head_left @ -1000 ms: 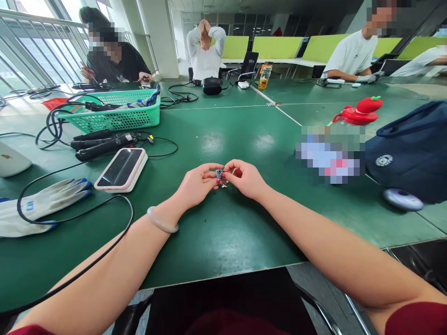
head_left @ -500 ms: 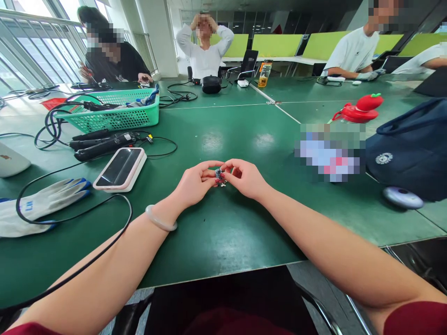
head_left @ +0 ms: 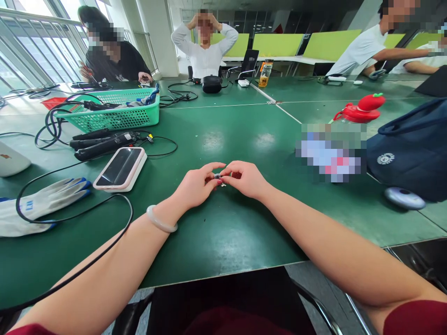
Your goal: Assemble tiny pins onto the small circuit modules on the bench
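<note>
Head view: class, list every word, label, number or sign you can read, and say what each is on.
No text reads clearly.
On the navy bag: round white badge, too small.
On the white glove: blue mark, blurred.
On the small part: nothing legible.

Both arms were bare from the hands to above the elbows. Left hand (head_left: 195, 187) and right hand (head_left: 247, 179) were ungloved. A smooth, pale, milky bangle (head_left: 160, 221) circled the left wrist, plain and unmarked. A dark red sleeve (head_left: 415, 318) showed at the right upper arm, and a sliver of matching red cloth (head_left: 21, 331) at the left.
</note>
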`<state>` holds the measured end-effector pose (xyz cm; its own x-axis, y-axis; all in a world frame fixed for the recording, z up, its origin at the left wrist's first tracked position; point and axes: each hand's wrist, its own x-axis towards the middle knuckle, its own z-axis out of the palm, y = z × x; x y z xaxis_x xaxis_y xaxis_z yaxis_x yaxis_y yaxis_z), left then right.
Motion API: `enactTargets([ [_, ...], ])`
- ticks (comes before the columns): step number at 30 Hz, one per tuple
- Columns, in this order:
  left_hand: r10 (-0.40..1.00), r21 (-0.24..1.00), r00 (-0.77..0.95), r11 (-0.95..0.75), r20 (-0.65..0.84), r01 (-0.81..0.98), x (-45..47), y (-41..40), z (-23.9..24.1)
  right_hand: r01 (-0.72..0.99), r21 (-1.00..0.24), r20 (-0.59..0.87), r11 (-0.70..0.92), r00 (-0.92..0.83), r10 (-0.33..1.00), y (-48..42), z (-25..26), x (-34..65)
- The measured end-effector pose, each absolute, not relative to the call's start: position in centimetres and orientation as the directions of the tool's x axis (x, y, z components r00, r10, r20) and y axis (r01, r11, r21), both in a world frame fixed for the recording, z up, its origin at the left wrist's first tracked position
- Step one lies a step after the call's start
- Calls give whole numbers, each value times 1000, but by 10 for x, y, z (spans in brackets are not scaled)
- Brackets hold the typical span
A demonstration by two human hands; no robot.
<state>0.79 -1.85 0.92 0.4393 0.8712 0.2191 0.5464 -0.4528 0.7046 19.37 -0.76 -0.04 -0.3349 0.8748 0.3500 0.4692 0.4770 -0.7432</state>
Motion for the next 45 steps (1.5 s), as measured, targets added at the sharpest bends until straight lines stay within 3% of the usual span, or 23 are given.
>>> enactTargets([
  [3, 881, 656, 421, -451, 217, 605, 7, -18, 10, 550, -726, 252, 414, -348, 903, -4, 0, 198],
  [8, 923, 603, 341, -376, 178, 704, 5, -14, 12, 748, -533, 187, 396, -352, 917, 1, -3, 207],
  [14, 933, 633, 320, -350, 166, 691, 4, -11, 8, 799, -447, 144, 401, -378, 914, 1, -4, 203],
  [24, 933, 686, 324, -339, 157, 644, 4, -11, 8, 764, -444, 192, 468, -429, 883, 0, -5, 199],
  [31, 929, 688, 335, -347, 159, 637, 3, -10, 5, 868, -411, 198, 279, -214, 957, 2, -5, 204],
  [38, 942, 709, 310, -307, 130, 635, 2, -7, 2, 844, -413, 192, 344, -288, 938, -9, 0, 196],
  [45, 943, 632, 290, -325, 162, 703, 1, -5, 0, 862, -355, 156, 361, -326, 932, -10, -4, 189],
])
